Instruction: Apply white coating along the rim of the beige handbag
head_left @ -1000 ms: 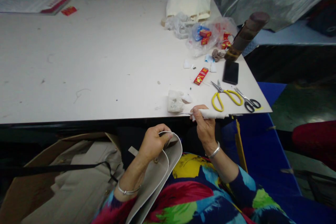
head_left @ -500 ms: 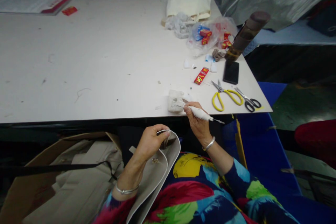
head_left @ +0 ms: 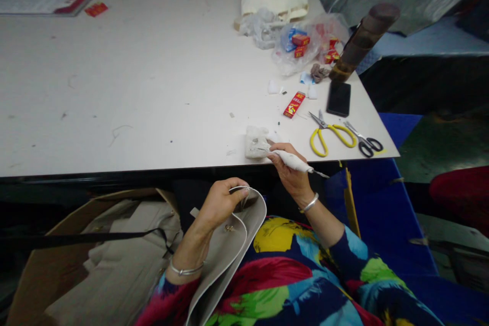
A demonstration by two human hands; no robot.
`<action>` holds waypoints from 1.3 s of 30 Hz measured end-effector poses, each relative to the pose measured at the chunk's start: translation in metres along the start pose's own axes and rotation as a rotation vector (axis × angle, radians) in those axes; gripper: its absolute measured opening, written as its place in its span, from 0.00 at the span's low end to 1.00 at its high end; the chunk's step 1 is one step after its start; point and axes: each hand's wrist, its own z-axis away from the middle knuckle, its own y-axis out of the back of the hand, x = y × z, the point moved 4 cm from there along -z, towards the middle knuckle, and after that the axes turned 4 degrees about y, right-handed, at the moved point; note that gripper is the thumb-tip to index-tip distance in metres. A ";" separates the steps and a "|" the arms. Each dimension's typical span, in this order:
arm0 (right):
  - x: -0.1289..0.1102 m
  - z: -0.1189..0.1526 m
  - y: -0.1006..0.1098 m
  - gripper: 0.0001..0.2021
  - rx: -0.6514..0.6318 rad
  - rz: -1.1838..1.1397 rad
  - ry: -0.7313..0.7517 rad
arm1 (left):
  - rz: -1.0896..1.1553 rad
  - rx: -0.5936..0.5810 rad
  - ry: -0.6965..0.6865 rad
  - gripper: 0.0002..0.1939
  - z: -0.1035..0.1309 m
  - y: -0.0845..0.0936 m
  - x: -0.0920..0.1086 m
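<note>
White tool (head_left: 292, 160) gripped by the right hand (head_left: 295, 177) points at a block (head_left: 252, 141) at ten o'clock, while the left hand (head_left: 219, 205), apart at eight o'clock, pinches the rim of a bag (head_left: 225, 253), both likely best held steady.

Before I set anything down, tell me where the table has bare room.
Scattered bits aside, the broad stretch of table left of the whitish block and right hand, nearer than the red packet. Crowded: the right end, with yellow-handled scissors, phone, bottle, plastic bag.
</note>
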 end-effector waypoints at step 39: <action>-0.031 0.037 0.004 0.10 -0.587 -0.221 0.172 | 0.094 -0.112 -0.073 0.10 0.000 -0.011 0.001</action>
